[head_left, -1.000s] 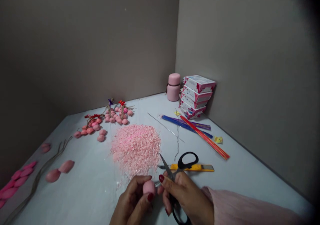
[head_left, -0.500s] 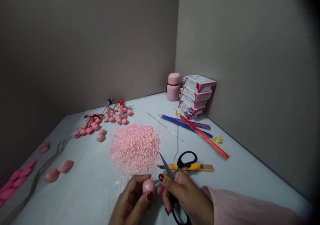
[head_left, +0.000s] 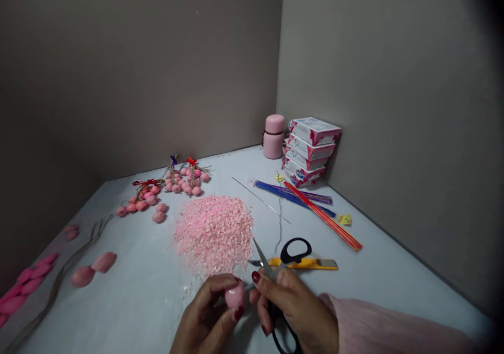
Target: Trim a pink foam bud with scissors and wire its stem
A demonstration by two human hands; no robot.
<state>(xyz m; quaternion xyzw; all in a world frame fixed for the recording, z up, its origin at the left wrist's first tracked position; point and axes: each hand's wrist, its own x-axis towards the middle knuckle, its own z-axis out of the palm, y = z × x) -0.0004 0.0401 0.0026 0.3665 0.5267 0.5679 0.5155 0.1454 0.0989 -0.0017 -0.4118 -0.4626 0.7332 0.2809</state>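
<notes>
Between thumb and fingers, my left hand point(head_left: 210, 312) holds a small, round pink piece point(head_left: 235, 295), glossy and soap-like. Close on its right, my right hand point(head_left: 289, 304) grips black-handled scissors point(head_left: 296, 250) around the blades near the pivot. The blades are spread; one points up and away, the other reaches toward the pink piece. Whether that tip touches the piece I cannot tell. Just beyond the hands lies a heap of pink shavings point(head_left: 214, 233). A yellow utility knife point(head_left: 315, 263) rests on the table behind the scissors, its blade partly out.
Bundles of pink carved beads point(head_left: 185, 180) lie at the back left, with two larger pink pieces point(head_left: 93, 269) and brown cords point(head_left: 59, 275) nearer. A metal rod point(head_left: 260, 200), blue ties point(head_left: 293, 198), red strips point(head_left: 323, 215), stacked boxes point(head_left: 313, 149) and a pink flask point(head_left: 273, 137) occupy the right.
The pink piece has turned slightly in my left hand's fingers. My right hand and the scissors stay nearly in place.
</notes>
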